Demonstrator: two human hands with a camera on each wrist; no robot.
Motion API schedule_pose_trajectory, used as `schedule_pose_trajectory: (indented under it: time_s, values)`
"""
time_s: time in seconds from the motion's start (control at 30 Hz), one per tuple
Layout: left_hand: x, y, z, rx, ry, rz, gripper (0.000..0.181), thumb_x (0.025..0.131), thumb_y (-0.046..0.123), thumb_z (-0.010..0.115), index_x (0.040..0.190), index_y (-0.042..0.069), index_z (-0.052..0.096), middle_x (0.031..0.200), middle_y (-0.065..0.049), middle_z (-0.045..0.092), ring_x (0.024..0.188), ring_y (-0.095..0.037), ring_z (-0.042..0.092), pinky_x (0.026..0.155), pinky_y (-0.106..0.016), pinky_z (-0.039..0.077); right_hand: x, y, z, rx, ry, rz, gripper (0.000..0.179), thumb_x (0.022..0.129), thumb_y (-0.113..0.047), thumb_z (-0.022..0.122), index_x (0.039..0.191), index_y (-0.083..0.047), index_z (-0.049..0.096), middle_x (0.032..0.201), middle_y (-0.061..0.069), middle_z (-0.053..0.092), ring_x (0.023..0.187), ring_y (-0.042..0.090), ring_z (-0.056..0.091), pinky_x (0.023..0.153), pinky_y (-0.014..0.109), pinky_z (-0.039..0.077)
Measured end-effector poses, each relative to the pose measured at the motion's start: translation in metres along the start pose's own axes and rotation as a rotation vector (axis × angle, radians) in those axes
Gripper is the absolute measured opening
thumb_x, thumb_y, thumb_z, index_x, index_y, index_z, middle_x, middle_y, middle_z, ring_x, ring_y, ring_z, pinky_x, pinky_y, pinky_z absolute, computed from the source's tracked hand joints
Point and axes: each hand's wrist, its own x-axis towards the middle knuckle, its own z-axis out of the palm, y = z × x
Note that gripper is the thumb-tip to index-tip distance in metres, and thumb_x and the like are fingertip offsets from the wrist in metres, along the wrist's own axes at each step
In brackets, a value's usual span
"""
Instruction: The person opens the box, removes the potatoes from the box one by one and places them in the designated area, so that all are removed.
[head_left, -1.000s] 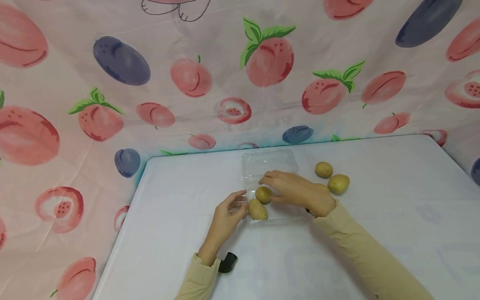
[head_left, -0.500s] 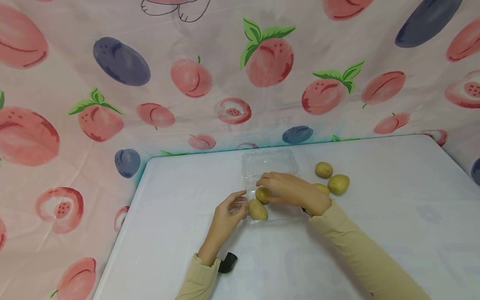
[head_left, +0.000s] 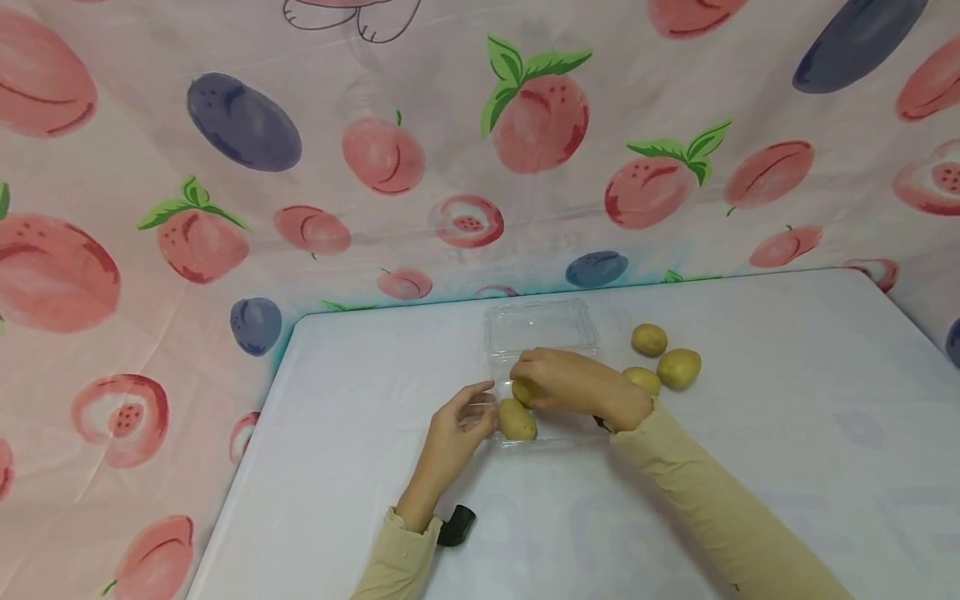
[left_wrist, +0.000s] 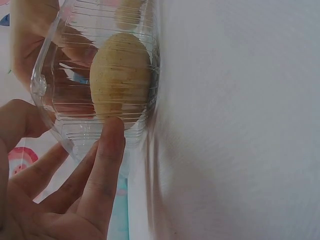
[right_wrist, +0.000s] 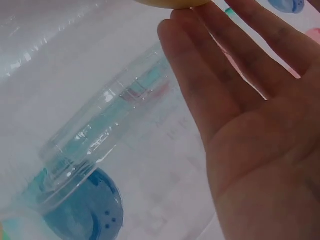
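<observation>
A clear plastic clamshell box (head_left: 567, 431) stands on the table with its lid (head_left: 536, 325) folded back. One yellow potato (head_left: 517, 420) lies in its near left corner, and a second potato (head_left: 522, 392) sits just behind it. My right hand (head_left: 573, 379) reaches into the box and holds that second potato between thumb and fingers, partly hiding it. In the right wrist view, its fingertips meet the potato (right_wrist: 172, 2) at the top edge. My left hand (head_left: 459, 423) rests against the box's left side, a fingertip pressing the ribbed wall (left_wrist: 82, 127) in the left wrist view.
To the right of the box, three more potatoes lie on the white table (head_left: 750, 467): one at the back (head_left: 648, 339), a larger potato (head_left: 679, 369) and a potato (head_left: 642, 381) beside my right wrist. Behind the table hangs a fruit-printed cloth (head_left: 442, 150).
My right hand has shifted slightly left and toward me, its fingers coming down around the rear potato and covering more of it. My left hand and the box have stayed put.
</observation>
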Motion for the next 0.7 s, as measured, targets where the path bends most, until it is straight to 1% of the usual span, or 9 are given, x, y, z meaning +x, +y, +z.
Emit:
schedule_pose_trajectory:
  time_s: [0.03,0.1,0.27,0.33,0.43,0.53,0.7]
  values:
    - [-0.001,0.003,0.000,-0.002,-0.002,0.002,0.037,0.096,-0.001,0.060,0.133,-0.005,0.056,0.121,-0.030,0.061,0.112,-0.040,0.063,0.084,-0.023,0.058,0.000,0.000,0.001,-0.003,0.000,0.002,0.032,0.081,-0.010,0.082,0.110,-0.004,0.070,0.105,0.006,0.068,0.099,0.021,0.064,0.089,0.034,0.056]
    - [0.000,0.000,0.000,-0.008,-0.001,0.002,0.038,0.096,0.000,0.060,0.133,-0.005,0.056,0.122,-0.029,0.061,0.112,-0.040,0.063,0.084,-0.023,0.058,0.000,0.000,0.001,-0.001,0.003,0.006,0.029,0.082,-0.011,0.081,0.109,-0.005,0.071,0.104,0.006,0.068,0.098,0.021,0.064,0.089,0.034,0.057]
    - [0.007,-0.024,0.004,-0.004,0.009,-0.002,0.039,0.096,0.003,0.061,0.135,-0.001,0.056,0.123,-0.025,0.062,0.113,-0.037,0.064,0.084,-0.025,0.059,0.002,0.001,0.003,0.012,0.002,0.010,0.026,0.083,-0.008,0.080,0.108,-0.006,0.072,0.102,0.004,0.069,0.096,0.020,0.065,0.089,0.033,0.056]
    - [0.009,-0.030,0.004,-0.004,0.013,0.003,0.040,0.096,0.005,0.063,0.135,0.001,0.056,0.123,-0.023,0.063,0.113,-0.034,0.064,0.085,-0.026,0.059,0.003,0.002,0.004,0.025,-0.005,0.021,0.026,0.083,-0.006,0.079,0.108,-0.007,0.072,0.100,0.003,0.069,0.094,0.018,0.064,0.087,0.033,0.056]
    - [0.009,-0.033,0.004,-0.006,0.013,0.017,0.039,0.096,0.009,0.064,0.135,0.004,0.058,0.123,-0.019,0.064,0.112,-0.031,0.065,0.085,-0.025,0.059,0.003,0.003,0.005,0.047,-0.021,0.045,0.027,0.082,-0.003,0.080,0.107,-0.008,0.072,0.097,0.001,0.068,0.090,0.015,0.063,0.085,0.032,0.056]
    - [0.009,-0.034,0.004,-0.010,0.007,0.028,0.039,0.097,0.011,0.064,0.135,0.004,0.058,0.122,-0.019,0.064,0.112,-0.031,0.065,0.085,-0.024,0.058,0.003,0.004,0.007,0.060,-0.037,0.054,0.027,0.081,-0.002,0.080,0.107,-0.008,0.072,0.094,0.000,0.067,0.087,0.014,0.061,0.083,0.031,0.055]
    - [0.009,-0.034,0.003,0.003,0.004,0.028,0.039,0.097,0.011,0.063,0.134,0.004,0.058,0.121,-0.019,0.064,0.111,-0.031,0.065,0.084,-0.023,0.058,0.004,0.005,0.009,0.060,-0.039,0.036,0.028,0.080,-0.002,0.081,0.106,-0.008,0.072,0.092,-0.001,0.065,0.083,0.013,0.059,0.081,0.030,0.055]
